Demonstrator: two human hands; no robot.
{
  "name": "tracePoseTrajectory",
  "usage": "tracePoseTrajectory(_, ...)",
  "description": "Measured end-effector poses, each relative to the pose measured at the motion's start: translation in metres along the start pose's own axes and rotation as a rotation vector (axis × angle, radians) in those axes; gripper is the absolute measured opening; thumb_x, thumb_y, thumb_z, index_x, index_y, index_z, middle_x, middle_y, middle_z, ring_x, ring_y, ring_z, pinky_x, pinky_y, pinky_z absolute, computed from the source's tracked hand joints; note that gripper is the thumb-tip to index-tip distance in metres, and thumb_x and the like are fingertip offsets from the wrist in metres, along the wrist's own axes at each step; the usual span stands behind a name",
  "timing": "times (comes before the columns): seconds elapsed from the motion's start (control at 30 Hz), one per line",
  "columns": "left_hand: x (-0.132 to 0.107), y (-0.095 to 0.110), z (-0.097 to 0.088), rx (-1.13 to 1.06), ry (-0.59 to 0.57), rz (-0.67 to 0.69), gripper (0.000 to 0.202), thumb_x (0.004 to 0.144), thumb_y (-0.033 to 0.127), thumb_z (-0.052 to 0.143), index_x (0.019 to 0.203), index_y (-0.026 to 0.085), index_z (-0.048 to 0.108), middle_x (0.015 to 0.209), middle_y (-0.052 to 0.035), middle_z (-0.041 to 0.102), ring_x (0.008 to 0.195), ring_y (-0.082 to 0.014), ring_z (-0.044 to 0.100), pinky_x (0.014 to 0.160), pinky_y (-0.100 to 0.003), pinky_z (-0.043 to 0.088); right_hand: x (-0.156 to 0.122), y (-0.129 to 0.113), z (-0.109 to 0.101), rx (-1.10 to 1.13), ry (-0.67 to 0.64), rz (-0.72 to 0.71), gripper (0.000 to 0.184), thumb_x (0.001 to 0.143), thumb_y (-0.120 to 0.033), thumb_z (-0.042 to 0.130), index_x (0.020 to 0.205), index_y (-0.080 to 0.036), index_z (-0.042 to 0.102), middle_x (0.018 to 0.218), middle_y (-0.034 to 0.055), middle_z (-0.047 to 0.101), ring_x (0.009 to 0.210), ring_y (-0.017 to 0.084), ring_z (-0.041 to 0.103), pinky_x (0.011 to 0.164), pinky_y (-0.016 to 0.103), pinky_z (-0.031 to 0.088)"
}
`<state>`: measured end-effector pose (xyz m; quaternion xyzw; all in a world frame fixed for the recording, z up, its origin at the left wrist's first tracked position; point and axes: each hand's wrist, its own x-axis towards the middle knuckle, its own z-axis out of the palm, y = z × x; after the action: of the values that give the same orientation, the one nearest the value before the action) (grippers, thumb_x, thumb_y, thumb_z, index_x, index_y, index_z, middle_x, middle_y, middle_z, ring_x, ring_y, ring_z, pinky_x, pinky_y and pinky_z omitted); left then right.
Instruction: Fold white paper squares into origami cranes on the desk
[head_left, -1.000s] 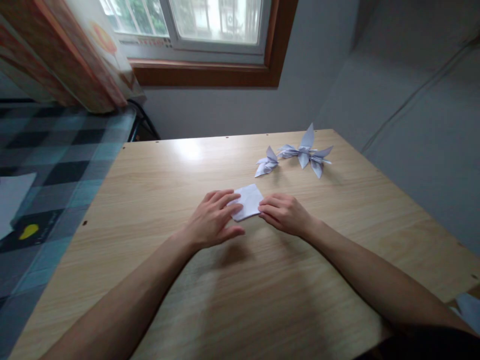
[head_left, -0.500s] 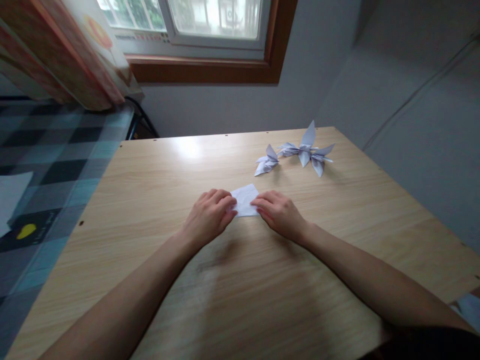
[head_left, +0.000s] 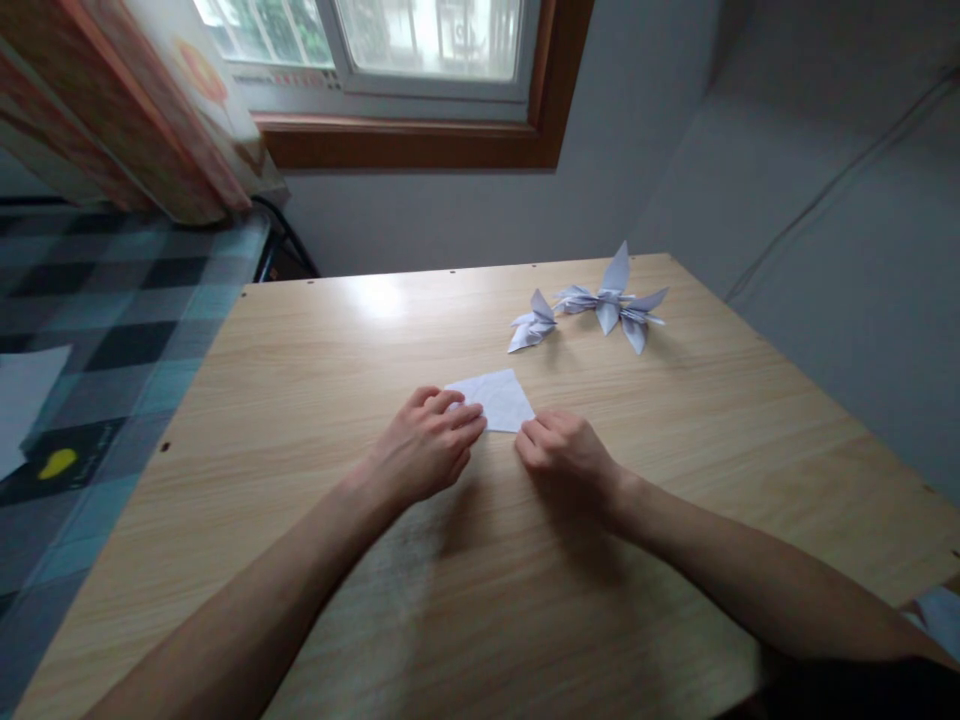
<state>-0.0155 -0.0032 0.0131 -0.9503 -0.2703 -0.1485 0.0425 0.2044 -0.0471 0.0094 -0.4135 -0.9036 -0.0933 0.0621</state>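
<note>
A small white piece of folded paper [head_left: 501, 398] lies on the wooden tabletop in front of me, with faint creases on its face. My left hand [head_left: 433, 440] rests over its left end, fingers slightly spread and pressing on the paper. That end is partly hidden under the fingers. At the lower right corner, my right hand [head_left: 564, 450] is closed, thumb and forefinger pinching the paper's edge. Beyond the paper stand a small folded paper flower [head_left: 533, 324] and a cluster of joined paper flowers [head_left: 611, 300] with pointed petals.
The light wooden table [head_left: 315, 350] reaches toward the wall under a window [head_left: 435, 40]. To the left is a checked cloth surface [head_left: 150, 290] with a white sheet [head_left: 26, 395] and a dark card [head_left: 64, 460]. A curtain [head_left: 150, 110] hangs above it.
My right hand has moved slightly right and nearer, closing at the paper's lower right corner. My left fingers have spread over its left part. More of the paper shows now.
</note>
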Motion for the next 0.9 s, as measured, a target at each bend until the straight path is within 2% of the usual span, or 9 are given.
tracePoseTrajectory(0.07, 0.001, 0.001, -0.001, 0.030, -0.002, -0.026, 0.024, 0.082, 0.018, 0.058, 0.102, 0.023, 0.070, 0.112, -0.0060, 0.073, 0.112, -0.0300, 0.061, 0.094, -0.047, 0.042, -0.001, -0.005, -0.003, 0.013, 0.019, -0.015, 0.023, 0.077, 0.001, 0.055, 0.064, -0.016, 0.064, 0.065, 0.0112, 0.066, 0.060, 0.021, 0.055, 0.053, 0.032, 0.033)
tracePoseTrajectory(0.17, 0.001, 0.000, 0.001, 0.067, 0.016, -0.083, 0.021, 0.088, 0.024, 0.055, 0.103, 0.022, 0.070, 0.116, -0.0087, 0.071, 0.114, -0.0313, 0.060, 0.095, -0.049, 0.041, -0.001, -0.015, -0.004, 0.094, 0.058, -0.121, 0.023, 0.081, -0.001, 0.055, 0.067, -0.017, 0.064, 0.067, 0.0079, 0.068, 0.062, 0.020, 0.058, 0.055, 0.032, 0.038)
tracePoseTrajectory(0.3, 0.000, -0.003, 0.006, 0.025, 0.030, -0.152, 0.028, 0.091, 0.034, 0.055, 0.111, 0.021, 0.069, 0.118, -0.0125, 0.069, 0.111, -0.0326, 0.059, 0.094, -0.050, 0.043, 0.000, -0.021, 0.006, 0.338, 0.164, -0.332, 0.021, 0.092, -0.009, 0.051, 0.081, -0.018, 0.067, 0.088, 0.0055, 0.074, 0.081, 0.018, 0.065, 0.069, 0.029, 0.049)
tracePoseTrajectory(0.37, -0.001, -0.004, 0.008, 0.008, 0.017, -0.160, 0.032, 0.090, 0.035, 0.056, 0.116, 0.020, 0.068, 0.120, -0.0131, 0.068, 0.112, -0.0331, 0.059, 0.094, -0.050, 0.043, 0.002, -0.016, 0.014, 0.507, 0.252, -0.362, 0.020, 0.093, -0.010, 0.050, 0.096, -0.017, 0.068, 0.104, 0.0073, 0.074, 0.094, 0.018, 0.067, 0.081, 0.029, 0.053)
tracePoseTrajectory(0.47, -0.003, -0.007, 0.010, 0.012, -0.014, -0.156, 0.037, 0.092, 0.037, 0.053, 0.123, 0.020, 0.065, 0.126, -0.0130, 0.067, 0.116, -0.0334, 0.058, 0.095, -0.049, 0.042, 0.004, 0.002, 0.024, 0.602, 0.337, -0.156, 0.042, 0.083, -0.001, 0.048, 0.116, -0.021, 0.065, 0.128, 0.0099, 0.066, 0.118, 0.022, 0.060, 0.099, 0.040, 0.051)
tracePoseTrajectory(0.53, -0.004, -0.008, 0.011, 0.001, -0.036, -0.161, 0.040, 0.093, 0.038, 0.050, 0.127, 0.021, 0.063, 0.131, -0.0122, 0.065, 0.120, -0.0335, 0.057, 0.097, -0.050, 0.042, 0.006, 0.016, 0.027, 0.620, 0.366, 0.025, 0.050, 0.079, 0.001, 0.046, 0.122, -0.021, 0.063, 0.133, 0.0122, 0.061, 0.125, 0.025, 0.055, 0.106, 0.046, 0.047)
tracePoseTrajectory(0.63, -0.004, -0.010, 0.010, -0.041, -0.073, -0.175, 0.043, 0.094, 0.040, 0.049, 0.131, 0.020, 0.060, 0.137, -0.0116, 0.062, 0.125, -0.0343, 0.054, 0.100, -0.051, 0.041, 0.007, 0.034, 0.028, 0.725, 0.395, 0.218, 0.057, 0.079, 0.002, 0.043, 0.130, -0.019, 0.059, 0.133, 0.0133, 0.060, 0.125, 0.024, 0.055, 0.107, 0.045, 0.047)
tracePoseTrajectory(0.73, -0.004, -0.011, 0.009, -0.068, -0.106, -0.191, 0.044, 0.094, 0.039, 0.049, 0.132, 0.019, 0.059, 0.141, -0.0110, 0.059, 0.129, -0.0347, 0.052, 0.103, -0.054, 0.040, 0.008, 0.046, 0.031, 0.759, 0.387, 0.263, 0.054, 0.078, 0.000, 0.049, 0.128, -0.018, 0.062, 0.129, 0.0131, 0.063, 0.124, 0.026, 0.056, 0.108, 0.047, 0.046)
tracePoseTrajectory(0.9, -0.003, -0.010, 0.007, -0.073, -0.153, -0.219, 0.044, 0.096, 0.037, 0.044, 0.135, 0.020, 0.058, 0.145, -0.0097, 0.056, 0.133, -0.0333, 0.049, 0.107, -0.053, 0.038, 0.008, 0.057, 0.039, 0.820, 0.304, 0.191, 0.030, 0.087, -0.012, 0.061, 0.111, -0.024, 0.073, 0.121, 0.0084, 0.069, 0.115, 0.024, 0.062, 0.105, 0.047, 0.047)
